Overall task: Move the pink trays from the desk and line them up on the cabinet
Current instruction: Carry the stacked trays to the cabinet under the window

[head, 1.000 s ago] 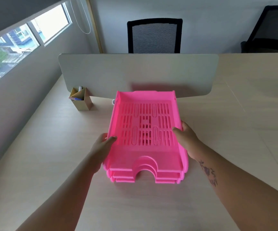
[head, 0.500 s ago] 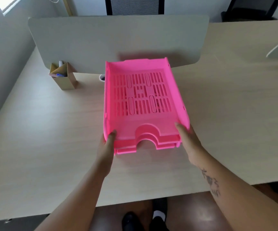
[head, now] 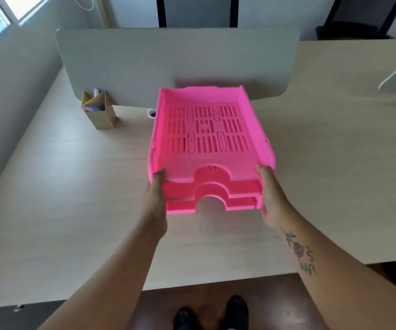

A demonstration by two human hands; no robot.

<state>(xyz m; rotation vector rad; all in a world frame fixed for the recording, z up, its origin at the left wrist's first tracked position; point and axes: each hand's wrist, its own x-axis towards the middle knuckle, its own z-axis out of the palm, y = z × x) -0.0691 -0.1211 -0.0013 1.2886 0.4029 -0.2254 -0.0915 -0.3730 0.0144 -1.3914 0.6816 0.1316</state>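
Slotted pink trays (head: 206, 148) lifted nearer; both hands' grip unchanged.

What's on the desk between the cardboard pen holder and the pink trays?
In the head view, only a small white cup sits between the pen holder and the pink trays.

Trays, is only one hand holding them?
No, the left hand grips the left side of the stacked pink trays and the right hand grips the right side.

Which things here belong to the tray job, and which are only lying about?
Job:
stack of pink slotted plastic trays
left hand
right hand
pale wooden desk

Lying about:
brown cardboard pen holder
grey desk divider panel
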